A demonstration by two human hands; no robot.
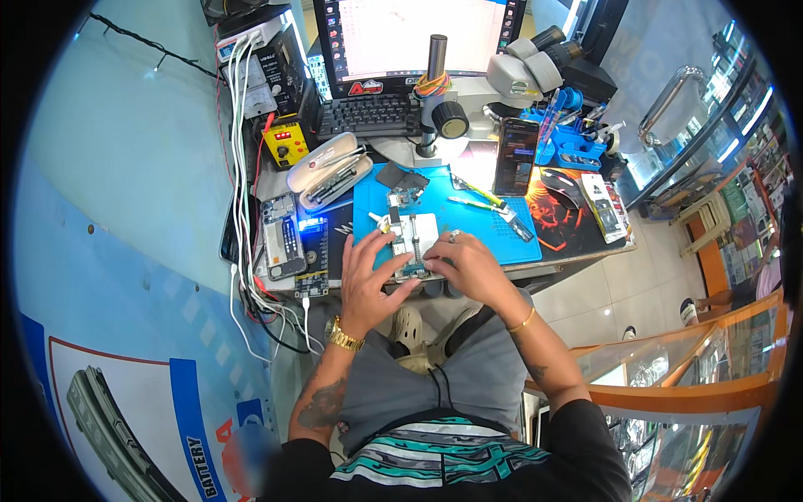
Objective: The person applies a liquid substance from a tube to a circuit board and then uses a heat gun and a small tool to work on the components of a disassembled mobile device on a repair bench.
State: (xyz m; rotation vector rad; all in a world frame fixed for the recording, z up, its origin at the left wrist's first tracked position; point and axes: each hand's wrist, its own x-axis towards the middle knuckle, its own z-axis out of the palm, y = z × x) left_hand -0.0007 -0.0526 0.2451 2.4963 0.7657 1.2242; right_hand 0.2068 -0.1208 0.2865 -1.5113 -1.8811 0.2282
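A disassembled phone (416, 234) with a white back and a green board at its lower end lies on the blue mat (502, 251) at the desk's front edge. My left hand (368, 276) is spread along its left side, fingertips touching it. My right hand (462, 268) has thumb and index closed at the phone's lower right; anything between them is hidden. Loose boards (406, 195) and dark pieces (401, 176) lie above, with yellow-handled tools (489, 201) to the right.
An open case of tools (335, 176), a phone housing (280, 234) and cables stand left. Behind are a microscope stand (447, 121), keyboard (368, 117) and monitor (418, 42); an upright phone (514, 157) and mouse (560, 184) are right. A person's legs (723, 297) show far right.
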